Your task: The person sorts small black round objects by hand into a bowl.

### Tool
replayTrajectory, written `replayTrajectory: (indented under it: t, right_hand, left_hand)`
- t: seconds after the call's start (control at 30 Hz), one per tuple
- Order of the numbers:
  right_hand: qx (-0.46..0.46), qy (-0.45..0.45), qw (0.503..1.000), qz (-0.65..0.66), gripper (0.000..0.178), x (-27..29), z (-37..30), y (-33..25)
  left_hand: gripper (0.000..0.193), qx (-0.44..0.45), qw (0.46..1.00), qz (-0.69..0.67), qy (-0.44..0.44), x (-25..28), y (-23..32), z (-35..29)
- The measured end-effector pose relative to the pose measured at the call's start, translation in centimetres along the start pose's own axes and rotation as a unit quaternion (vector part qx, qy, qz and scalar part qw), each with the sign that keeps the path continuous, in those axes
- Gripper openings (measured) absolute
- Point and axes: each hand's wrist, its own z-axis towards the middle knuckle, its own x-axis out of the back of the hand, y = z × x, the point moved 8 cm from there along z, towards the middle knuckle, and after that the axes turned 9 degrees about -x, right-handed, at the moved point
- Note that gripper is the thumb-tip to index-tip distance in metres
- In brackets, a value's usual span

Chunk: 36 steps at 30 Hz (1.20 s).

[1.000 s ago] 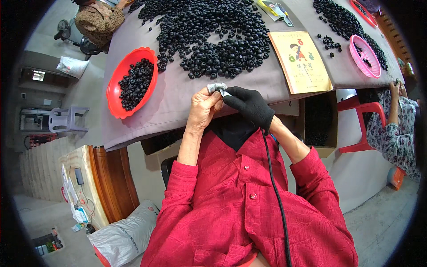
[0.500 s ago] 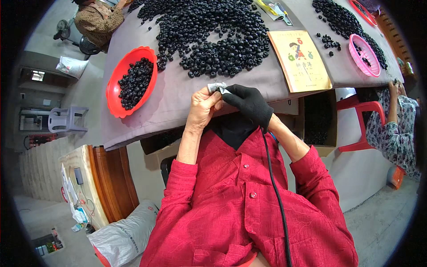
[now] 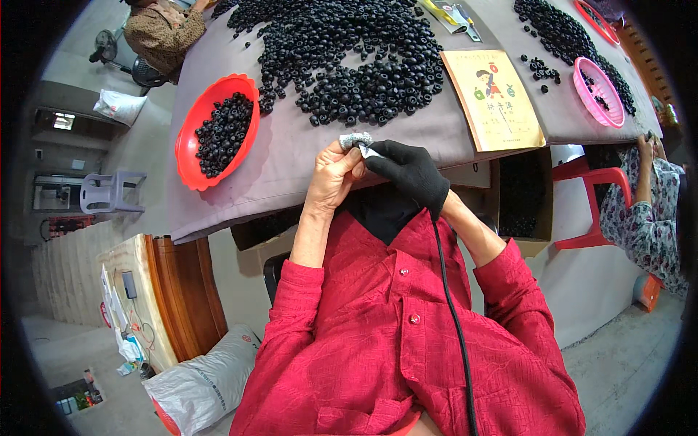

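A white, grey-patterned strip (image 3: 355, 139) is wrapped round the index finger of my bare left hand (image 3: 331, 178). That hand is closed, its thumb pressed against the underside of the wrap. My right hand (image 3: 413, 173), in a black glove, pinches the strip's loose pointed end. Both hands meet just off the table's near edge, in front of my chest. Beyond them, a large heap of small black ring-like pieces (image 3: 363, 98) is spread on the grey-covered table (image 3: 283, 163). At the left, an orange-red bowl (image 3: 190, 156) holds more of these pieces.
A yellow booklet (image 3: 502, 109) lies right of the heap, a packaged tool (image 3: 458, 18) behind it. Farther right are a pink basket (image 3: 618, 109) and another black heap (image 3: 563, 36). People sit at far left (image 3: 163, 33) and right (image 3: 647, 211). A black cord (image 3: 454, 312) hangs down my front.
Both hands stay together at the strip with almost no movement. The whole view has shifted very slightly.
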Motion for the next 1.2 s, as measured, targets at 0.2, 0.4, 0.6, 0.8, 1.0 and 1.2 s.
replayTrajectory:
  t: [0.2,0.4,0.6,0.8,1.0,1.2]
  right_hand:
    - [-0.006,0.005,1.0,-0.019,0.036,0.0,0.0,-0.5]
    - [0.003,0.025,0.998,-0.06,0.038,0.1,0.1,-0.4]
    - [-0.002,0.043,0.998,-0.055,0.04,0.5,-0.2,-0.5]
    - [-0.015,0.03,0.998,-0.062,0.039,0.1,-0.1,-0.4]
    - [-0.011,0.036,0.998,-0.059,0.039,0.1,0.0,-0.2]
    - [-0.02,0.031,0.997,-0.061,0.039,0.0,0.0,-0.3]
  left_hand:
    - [0.016,-0.002,1.0,0.0,0.004,0.1,0.1,-0.2]
    - [0.016,-0.006,0.991,0.121,0.049,1.4,1.9,-0.9]
    - [0.016,-0.17,0.926,0.282,0.183,5.5,13.1,-1.7]
    - [0.028,-0.215,0.809,0.475,0.272,11.4,21.7,-1.5]
    - [0.015,-0.211,0.782,0.54,0.23,7.9,17.0,0.1]
    - [0.017,-0.164,0.792,0.582,0.084,2.9,7.7,2.3]
